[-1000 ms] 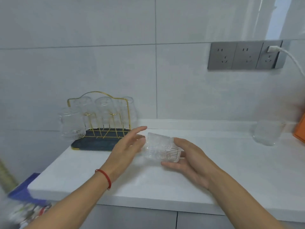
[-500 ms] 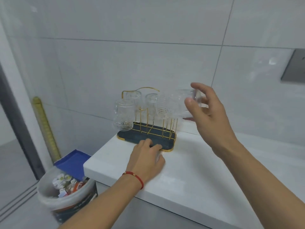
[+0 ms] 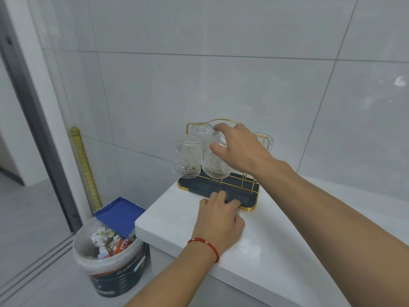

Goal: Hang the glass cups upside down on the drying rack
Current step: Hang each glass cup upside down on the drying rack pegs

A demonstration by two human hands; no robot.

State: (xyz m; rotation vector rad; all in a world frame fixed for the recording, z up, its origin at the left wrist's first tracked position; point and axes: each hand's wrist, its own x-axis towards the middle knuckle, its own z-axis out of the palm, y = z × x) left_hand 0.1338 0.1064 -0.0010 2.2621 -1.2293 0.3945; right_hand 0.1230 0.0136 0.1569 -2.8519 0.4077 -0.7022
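A gold wire drying rack (image 3: 247,191) with a dark tray base stands at the left end of the white counter. Several clear patterned glass cups hang upside down on it; one (image 3: 187,159) is at the front left, another (image 3: 264,140) at the back right. My right hand (image 3: 240,149) grips the upturned base of a glass cup (image 3: 214,168) that sits mouth-down over a front peg. My left hand (image 3: 218,218) presses flat on the counter, fingertips on the tray's front edge.
The white counter (image 3: 276,251) ends at a left edge just beside the rack. Below on the floor stands a white bucket (image 3: 110,258) full of rubbish with a blue box. Tiled wall rises directly behind the rack. A door frame is at far left.
My right hand carried the cup from the counter's middle up to the rack and lowered it mouth-down onto a front peg. My left hand let go and settled at the tray's edge.
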